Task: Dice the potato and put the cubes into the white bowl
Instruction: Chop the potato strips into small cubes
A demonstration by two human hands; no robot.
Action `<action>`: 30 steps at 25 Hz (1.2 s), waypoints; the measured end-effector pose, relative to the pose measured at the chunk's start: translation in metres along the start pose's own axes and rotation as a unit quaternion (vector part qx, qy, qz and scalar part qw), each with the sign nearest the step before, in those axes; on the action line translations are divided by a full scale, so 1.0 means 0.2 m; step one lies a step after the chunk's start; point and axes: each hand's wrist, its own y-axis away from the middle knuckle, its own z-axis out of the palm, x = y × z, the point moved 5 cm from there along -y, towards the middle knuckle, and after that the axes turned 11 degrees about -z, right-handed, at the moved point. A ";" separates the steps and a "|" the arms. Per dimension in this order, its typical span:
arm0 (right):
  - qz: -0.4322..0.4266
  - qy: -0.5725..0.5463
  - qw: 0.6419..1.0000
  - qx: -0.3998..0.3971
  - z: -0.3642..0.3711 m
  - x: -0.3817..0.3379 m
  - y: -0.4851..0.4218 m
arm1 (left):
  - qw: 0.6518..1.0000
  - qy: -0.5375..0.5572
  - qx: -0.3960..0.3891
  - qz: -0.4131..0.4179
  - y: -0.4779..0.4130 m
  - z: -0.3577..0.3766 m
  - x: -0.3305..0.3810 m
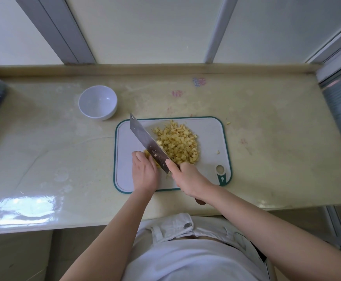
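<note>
A steel cleaver (148,141) is gripped by the right hand (188,178); remaining yellow potato (152,159) is pressed by the left hand's (144,172) curled fingers on the white green-rimmed cutting board (210,138).

Beige counter (267,122) — white bowl (97,102), cutting board (210,134) on it.
</note>
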 end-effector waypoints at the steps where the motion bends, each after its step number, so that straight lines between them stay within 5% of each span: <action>1: 0.000 0.002 1.000 0.001 0.00 -0.01 -0.01 | 1.000 0.001 0.000 0.000 0.00 0.00 0.00; 30: 0.016 0.091 0.995 -0.021 0.02 -0.06 0.02 | 0.996 -0.045 0.045 0.057 -0.02 0.06 -0.04</action>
